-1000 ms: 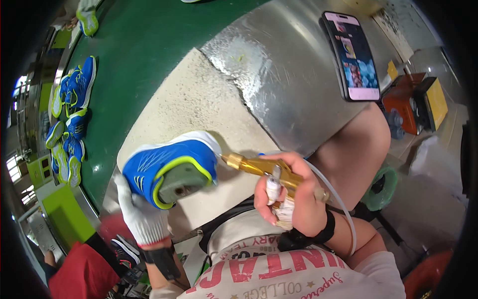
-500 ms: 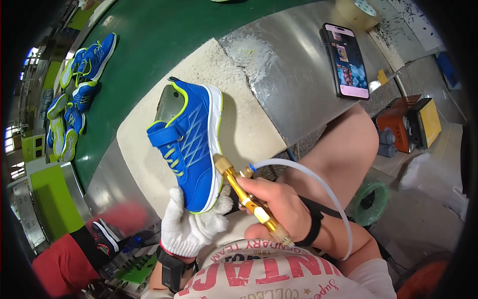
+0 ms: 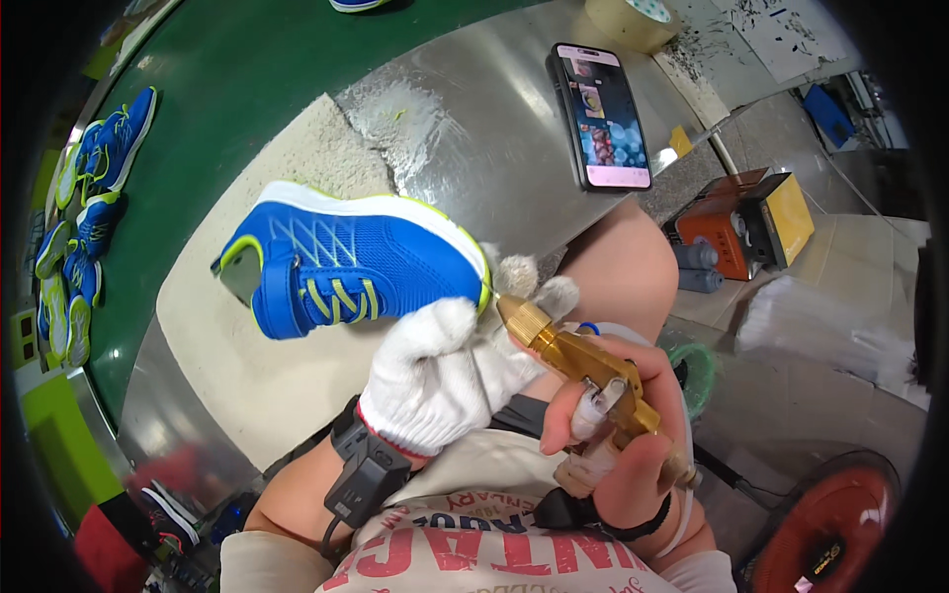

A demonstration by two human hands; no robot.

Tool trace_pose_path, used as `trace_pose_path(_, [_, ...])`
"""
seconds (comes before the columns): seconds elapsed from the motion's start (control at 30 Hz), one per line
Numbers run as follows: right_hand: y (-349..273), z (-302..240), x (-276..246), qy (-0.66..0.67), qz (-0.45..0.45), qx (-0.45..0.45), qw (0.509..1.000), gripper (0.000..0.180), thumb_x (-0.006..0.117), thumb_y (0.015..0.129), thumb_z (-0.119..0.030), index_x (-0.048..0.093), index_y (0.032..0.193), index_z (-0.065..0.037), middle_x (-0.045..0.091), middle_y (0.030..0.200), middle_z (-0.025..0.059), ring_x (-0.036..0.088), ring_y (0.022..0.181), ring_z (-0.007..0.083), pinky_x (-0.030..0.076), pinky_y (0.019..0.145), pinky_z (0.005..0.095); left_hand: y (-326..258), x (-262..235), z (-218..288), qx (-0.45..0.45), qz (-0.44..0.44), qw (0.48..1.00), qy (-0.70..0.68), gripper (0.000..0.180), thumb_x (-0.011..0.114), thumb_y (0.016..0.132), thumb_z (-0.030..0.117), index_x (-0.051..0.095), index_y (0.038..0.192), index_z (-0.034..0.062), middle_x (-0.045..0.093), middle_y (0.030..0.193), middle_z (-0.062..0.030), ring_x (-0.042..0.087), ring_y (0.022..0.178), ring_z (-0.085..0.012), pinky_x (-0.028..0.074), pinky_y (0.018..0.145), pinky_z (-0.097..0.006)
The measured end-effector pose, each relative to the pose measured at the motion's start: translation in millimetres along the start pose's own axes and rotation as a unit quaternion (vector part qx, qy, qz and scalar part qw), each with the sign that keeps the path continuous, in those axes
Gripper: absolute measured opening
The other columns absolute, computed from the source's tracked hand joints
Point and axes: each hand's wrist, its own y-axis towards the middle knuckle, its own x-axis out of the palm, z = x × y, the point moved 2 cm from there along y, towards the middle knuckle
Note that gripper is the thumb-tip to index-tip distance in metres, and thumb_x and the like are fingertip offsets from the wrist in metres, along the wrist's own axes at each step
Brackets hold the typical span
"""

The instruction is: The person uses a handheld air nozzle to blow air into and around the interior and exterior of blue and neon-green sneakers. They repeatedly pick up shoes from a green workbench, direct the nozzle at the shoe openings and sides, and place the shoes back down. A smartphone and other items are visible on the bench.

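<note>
Blue sneaker [image 3: 356, 259] held at heel by gloved left hand [image 3: 450, 381] | right hand [image 3: 618, 435] closed round brass spray gun [image 3: 578, 361], nozzle at heel, just right of left grip

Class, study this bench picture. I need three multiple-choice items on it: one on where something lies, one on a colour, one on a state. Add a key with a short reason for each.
1. Where does the smartphone lie?
A. on the metal bench top
B. on the green belt
C. in the left hand

2. What colour is the sneaker being held?
A. red with white
B. blue with lime trim
C. black

3. What is the state of the right hand?
A. open and empty
B. resting flat on the bench
C. closed round a brass nozzle tool

Key: A, it rests screen-up on bare steel; B, blue mesh with lime edging; C, fingers wrap the tool, whose tip points at the sneaker's end held by the gloved left hand.
</note>
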Motion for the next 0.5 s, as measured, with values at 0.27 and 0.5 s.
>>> trace_pose_path(0.27, [37,34,3,-0.213,-0.070,-0.271,0.936,0.071,0.060,0.080,-0.056,0.043,0.126,-0.004,0.063,0.089,0.0120,0.041,0.125,0.0442,0.019,0.104,0.0597,33,26,24,0.018,-0.059,0.997,-0.039,0.050,0.062,0.084,0.050,0.055,0.113,0.0094,0.059,0.114,-0.0139,0.054,0.112,-0.0315,0.040,0.102,-0.046])
trace_pose_path(0.5, [34,19,-8,-0.190,-0.071,-0.326,0.923,0.071,0.052,0.083,-0.061,0.035,0.130,-0.010,0.063,0.099,0.0144,0.053,0.111,0.0448,0.025,0.101,0.0639,-1,28,35,0.003,0.009,1.000,-0.026,0.037,0.058,0.090,0.040,0.058,0.109,0.0074,0.060,0.113,-0.0134,0.055,0.113,-0.0340,0.036,0.104,-0.053])
